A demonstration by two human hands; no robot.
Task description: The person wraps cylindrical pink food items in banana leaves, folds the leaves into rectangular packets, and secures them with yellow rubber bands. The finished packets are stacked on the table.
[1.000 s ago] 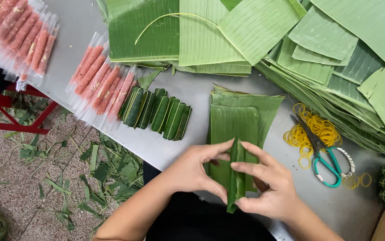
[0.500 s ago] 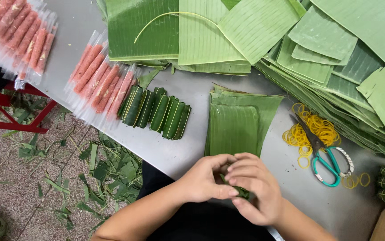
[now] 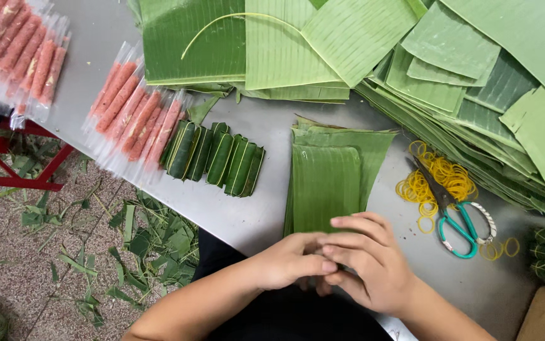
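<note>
Both hands, left (image 3: 288,260) and right (image 3: 364,262), had closed together at the surface's (image 3: 266,215) near edge; the leaf roll they held earlier was now hidden inside, wrapping apparently tightened. Cut banana-leaf stack (image 3: 326,186) lay just beyond.

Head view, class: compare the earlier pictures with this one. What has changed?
The left hand and right hand drew back toward the body and closed together over the leaf roll they had been wrapping; it is now hidden. The leaf stack, finished rolls and scissors stayed put.
</note>
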